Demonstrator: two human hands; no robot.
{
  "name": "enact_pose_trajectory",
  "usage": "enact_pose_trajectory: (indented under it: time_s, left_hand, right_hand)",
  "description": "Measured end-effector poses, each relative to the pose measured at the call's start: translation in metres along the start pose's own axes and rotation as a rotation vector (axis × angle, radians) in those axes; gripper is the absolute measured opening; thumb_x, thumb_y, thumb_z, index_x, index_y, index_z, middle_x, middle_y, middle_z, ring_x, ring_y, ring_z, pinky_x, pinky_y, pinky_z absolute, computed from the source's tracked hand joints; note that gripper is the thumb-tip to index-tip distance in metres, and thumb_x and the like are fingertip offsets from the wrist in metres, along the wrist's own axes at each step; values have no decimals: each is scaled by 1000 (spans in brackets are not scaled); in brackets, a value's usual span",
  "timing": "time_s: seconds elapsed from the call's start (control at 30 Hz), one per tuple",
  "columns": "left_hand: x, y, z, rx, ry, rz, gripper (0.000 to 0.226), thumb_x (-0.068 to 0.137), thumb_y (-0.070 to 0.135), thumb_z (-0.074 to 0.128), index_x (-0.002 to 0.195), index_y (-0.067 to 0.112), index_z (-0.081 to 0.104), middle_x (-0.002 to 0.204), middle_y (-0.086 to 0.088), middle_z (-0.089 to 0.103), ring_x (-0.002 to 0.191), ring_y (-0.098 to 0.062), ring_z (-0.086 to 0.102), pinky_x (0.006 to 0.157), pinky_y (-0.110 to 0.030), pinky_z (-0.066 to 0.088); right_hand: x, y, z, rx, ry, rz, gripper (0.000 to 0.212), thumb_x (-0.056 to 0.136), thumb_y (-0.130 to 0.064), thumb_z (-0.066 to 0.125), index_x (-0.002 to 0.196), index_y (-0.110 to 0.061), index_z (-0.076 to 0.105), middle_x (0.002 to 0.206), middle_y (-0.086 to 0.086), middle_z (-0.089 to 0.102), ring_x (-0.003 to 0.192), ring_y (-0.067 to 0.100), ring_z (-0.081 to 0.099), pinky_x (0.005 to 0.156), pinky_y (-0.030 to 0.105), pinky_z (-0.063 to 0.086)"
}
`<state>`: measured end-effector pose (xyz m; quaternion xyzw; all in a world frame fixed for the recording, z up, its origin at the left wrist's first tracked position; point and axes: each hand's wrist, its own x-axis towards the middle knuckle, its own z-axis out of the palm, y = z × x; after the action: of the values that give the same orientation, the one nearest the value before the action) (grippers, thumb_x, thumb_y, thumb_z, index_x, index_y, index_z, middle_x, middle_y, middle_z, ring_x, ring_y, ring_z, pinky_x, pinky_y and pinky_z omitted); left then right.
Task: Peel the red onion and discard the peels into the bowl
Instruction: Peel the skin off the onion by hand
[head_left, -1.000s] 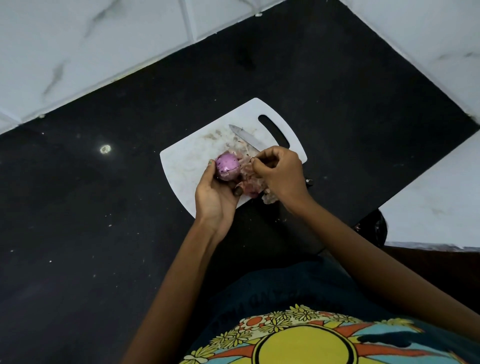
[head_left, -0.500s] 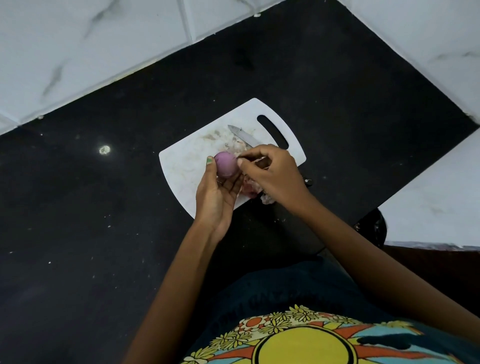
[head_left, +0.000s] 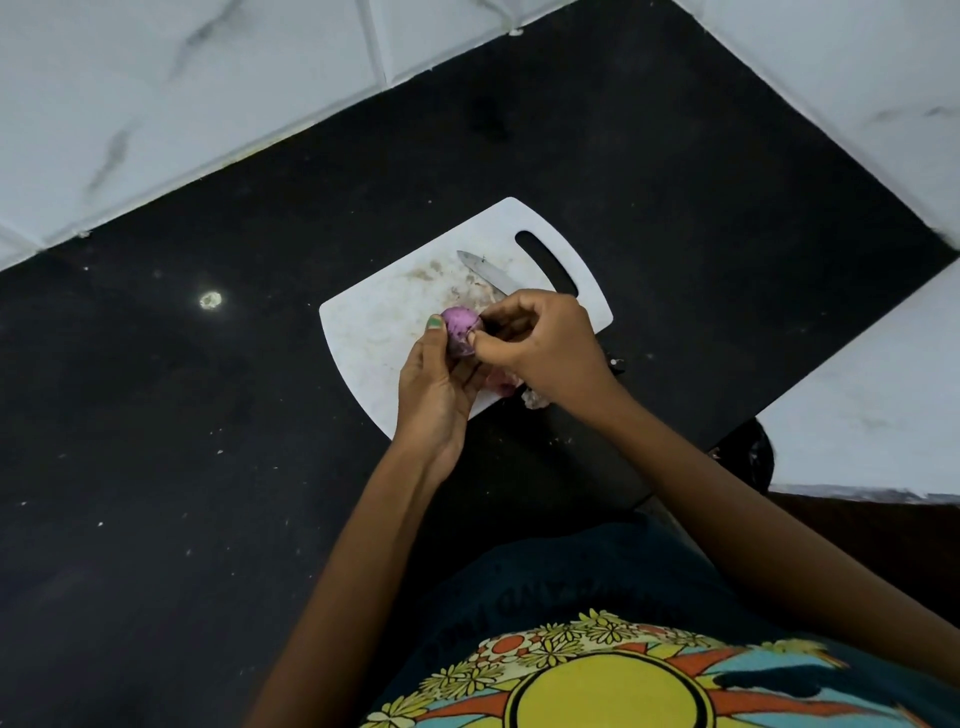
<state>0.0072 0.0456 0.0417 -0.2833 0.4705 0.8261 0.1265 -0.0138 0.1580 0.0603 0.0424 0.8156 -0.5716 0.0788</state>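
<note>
A person stands at a black worktop (head_left: 156, 467), seen from above, both bare arms reaching forward to a white cutting board (head_left: 374, 332). The left hand (head_left: 434, 387) is curled around a small red onion (head_left: 460, 330), cradling it from below and behind with the thumb up along its far side. That grip lifts the onion just above the board and turns its bare purple face toward the other hand, so the skin can be worked without the onion rolling. The right hand (head_left: 540, 343) sits just to the right of the left, touching the onion; its thumb and forefinger are pinched together at the onion's near right edge, apparently nipping a bit of skin to pull it away. How much skin is caught in that pinch is too small to tell. The onion looks mostly peeled already, smooth and glossy.

Under and just behind the right hand lies a loose heap of pale pink peels (head_left: 498, 382), on the near edge of the board, probably dropped there within easy reach as they came off. Beyond the right hand's knuckles a knife (head_left: 483, 273) lies flat on the board, its blade pointing away, set aside while the fingers do the work. No bowl is in view, so the peels have yet to be discarded.
</note>
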Motion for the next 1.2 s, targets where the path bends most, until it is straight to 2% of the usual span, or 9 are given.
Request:
enact_pose_trajectory:
  time_s: [0.13, 0.27, 0.4, 0.53, 0.8, 0.93, 1.0, 1.1, 1.2]
  left_hand:
    - [0, 1, -1, -56, -15, -10, 36, 101, 33, 38, 96, 6, 60, 82, -8, 72, 77, -15, 69, 63, -23, 55]
    - [0, 1, -1, -106, 5, -20, 38, 101, 35, 40, 102, 4, 61, 94, -11, 70, 85, -16, 68, 74, -23, 56]
    - [-1, 4, 2, -154, 23, -51, 54, 99, 38, 40, 124, -9, 53, 117, -23, 63, 96, -22, 65, 77, -26, 58]
    - [-2, 6, 5, -176, 8, -54, 48, 99, 37, 41, 122, -3, 53, 99, -16, 65, 77, -16, 68, 60, -24, 56]
    - [-3, 6, 7, -210, -34, -27, 36, 101, 33, 40, 114, 1, 49, 91, -14, 66, 72, -16, 70, 53, -24, 54]
    - [-3, 4, 5, -201, -29, -43, 35, 101, 32, 40, 103, 2, 56, 95, -14, 65, 77, -15, 68, 59, -23, 55]
    - [-3, 3, 5, -206, -29, -49, 32, 101, 31, 39, 99, 5, 58, 94, -12, 67, 80, -15, 67, 64, -24, 57]
    - [-5, 3, 4, -218, -30, -58, 28, 101, 29, 40, 100, 7, 58, 97, -13, 69, 90, -18, 65, 85, -28, 56]
    - [-4, 2, 4, -234, -23, -61, 27, 101, 29, 41, 101, 7, 58, 99, -13, 69, 93, -19, 65, 89, -29, 54]
  right_hand:
    - [2, 5, 0, 33, 50, 12, 9, 76, -4, 67, 83, -5, 72, 69, 1, 70, 59, 16, 66, 53, 25, 56]
    - [0, 6, 2, 41, 44, -13, 9, 81, -14, 69, 86, -7, 72, 75, 2, 72, 68, 14, 69, 64, 30, 59]
    - [-5, 6, 7, -25, 24, -97, 27, 72, -22, 80, 90, -10, 64, 90, 2, 69, 80, 12, 68, 74, 33, 58]
    - [-4, 7, 10, -153, 73, -236, 26, 70, -17, 79, 89, -11, 64, 97, 0, 58, 80, 8, 63, 77, 32, 54]
    - [-2, 10, 13, -150, 79, -292, 9, 75, -9, 71, 82, -4, 68, 93, 6, 61, 82, 15, 62, 75, 34, 53]
    - [0, 9, 10, -87, 93, -222, 6, 77, -5, 69, 81, -2, 65, 88, 6, 63, 75, 9, 60, 68, 16, 50]
    - [2, 10, 8, -41, 110, -147, 6, 79, -7, 69, 81, -4, 64, 80, 4, 65, 69, 8, 61, 65, 19, 52]
    - [4, 12, 3, 10, 147, -79, 5, 80, -6, 68, 81, -4, 65, 70, -4, 65, 62, 4, 60, 60, 18, 52]
    - [3, 10, -1, 39, 120, -88, 8, 81, -12, 71, 83, -5, 67, 73, -3, 68, 63, 3, 63, 59, 16, 50]
